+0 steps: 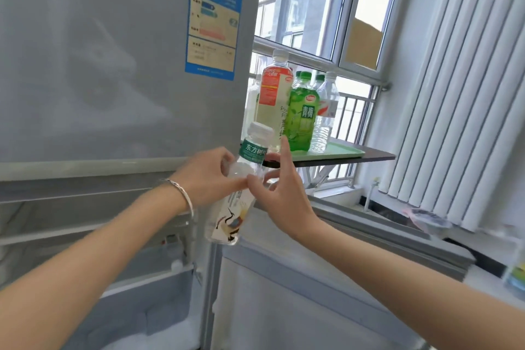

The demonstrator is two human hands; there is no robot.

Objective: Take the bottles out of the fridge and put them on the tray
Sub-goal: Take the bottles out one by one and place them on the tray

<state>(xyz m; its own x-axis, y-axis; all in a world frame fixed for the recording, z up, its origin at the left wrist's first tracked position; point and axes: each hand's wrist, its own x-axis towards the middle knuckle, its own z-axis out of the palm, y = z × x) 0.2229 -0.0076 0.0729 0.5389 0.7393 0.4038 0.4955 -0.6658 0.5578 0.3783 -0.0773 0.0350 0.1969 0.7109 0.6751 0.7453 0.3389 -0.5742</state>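
Head view: both hands, left hand (210,176) and right hand (279,193), grasp a tilted clear bottle (238,187) before the fridge (113,65) (lower door open), near the green tray (341,152) holding other bottles (301,113).

The fridge (119,65) stood at the left, its lower compartment (113,250) open beneath the closed upper door. To its right, a small worktop (355,157) carried a tray (343,150), with the window (326,8) behind it and a radiator (454,94) further right. On the tray stood several upright bottles close together: a tall bottle (272,99) at the left, a shorter bottle (302,116) just in front and right of it, and another bottle (325,116) at the right. In front of the tray, between the left hand (210,176) and the right hand (281,193), a tilted bottle (241,187) was held, cap toward the tray, with fingers (285,148) of the right hand reaching up before the tray's edge.
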